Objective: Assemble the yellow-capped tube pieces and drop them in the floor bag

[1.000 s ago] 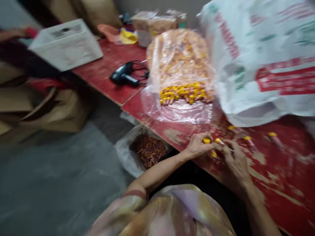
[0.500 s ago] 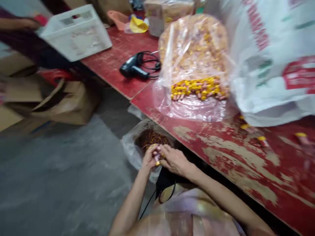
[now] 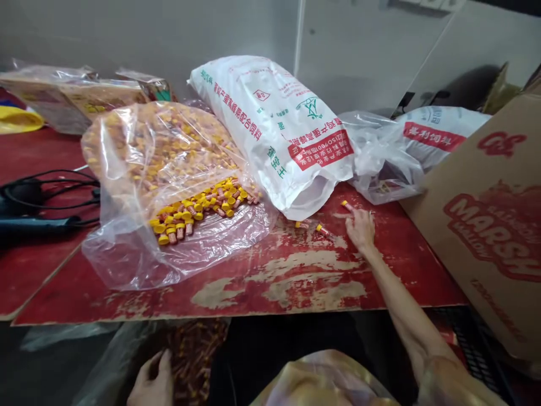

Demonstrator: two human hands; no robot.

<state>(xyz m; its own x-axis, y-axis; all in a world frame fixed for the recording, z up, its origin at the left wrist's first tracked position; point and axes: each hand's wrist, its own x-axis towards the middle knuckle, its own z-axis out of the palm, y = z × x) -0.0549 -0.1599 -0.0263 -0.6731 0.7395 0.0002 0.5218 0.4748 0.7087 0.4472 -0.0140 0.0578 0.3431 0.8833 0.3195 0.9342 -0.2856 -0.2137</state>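
My right hand (image 3: 362, 230) reaches over the red table (image 3: 236, 276), its fingers closed at the near end of a small yellow-capped tube (image 3: 346, 205). Two similar tubes, one of them a tilted yellow-capped tube (image 3: 323, 230), lie just left of it. Low in the view, my left hand (image 3: 153, 380) is curled, thumb close to the bent fingers; whatever it may hold is hidden. Beside that hand, below the table edge, is a heap of reddish-brown tubes (image 3: 196, 358) in a plastic bag. A big clear bag (image 3: 160, 146) full of yellow-capped tubes lies open on the table.
A white printed sack (image 3: 287, 129) leans behind the loose tubes. At right stands a marshmallow carton (image 3: 490, 225), with a crumpled clear bag (image 3: 380, 152) beside it. A black corded device (image 3: 38, 223) lies at far left, and boxes (image 3: 76, 98) stand behind.
My view has swung right. The hands, together over the lower bag before, are now apart: the right one has gone up onto the table, the left stays low.
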